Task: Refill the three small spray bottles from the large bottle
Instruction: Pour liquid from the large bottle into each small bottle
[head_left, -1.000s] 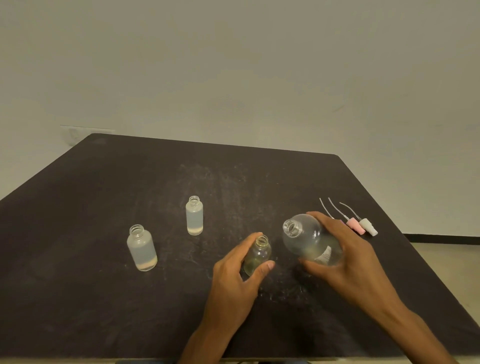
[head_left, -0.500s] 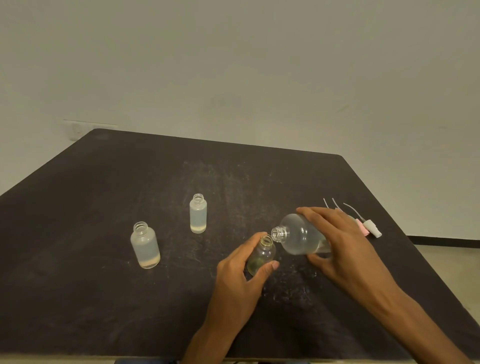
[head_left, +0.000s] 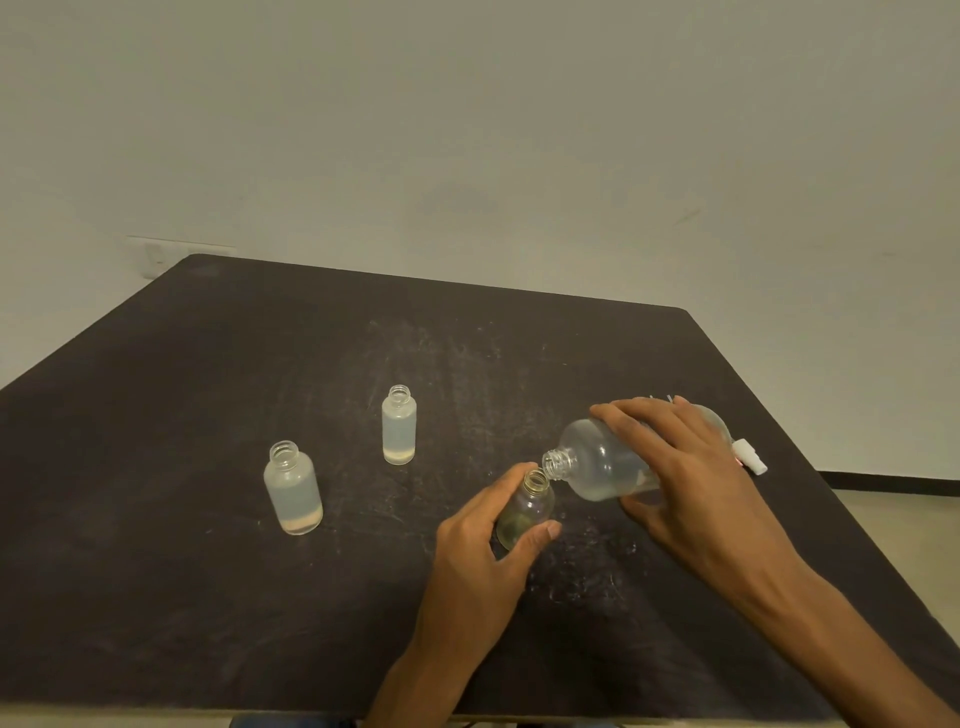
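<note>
Hands at work on a dark tabletop (head_left: 208, 597), right hand (head_left: 691, 478) gripping the tipped large bottle (head_left: 602, 462), its mouth at the small bottle (head_left: 524, 512) clasped by the left hand (head_left: 483, 551), two open small bottles (head_left: 293, 488) left of it.

The counter (head_left: 208, 415) under my hands is dark brown-black, with pale grey scuffs streaked across its middle. The large bottle (head_left: 602, 462) is clear and colourless. The small bottle (head_left: 524, 512) at its mouth is clear with a yellowish tint. Left of that one, two frosted bottles (head_left: 292, 488) (head_left: 399, 426) are milky white, each with a pale peach band at the bottom. Right of the large bottle, a white cap (head_left: 750, 457) shows a pink edge. The wall (head_left: 467, 130) is grey-white.
</note>
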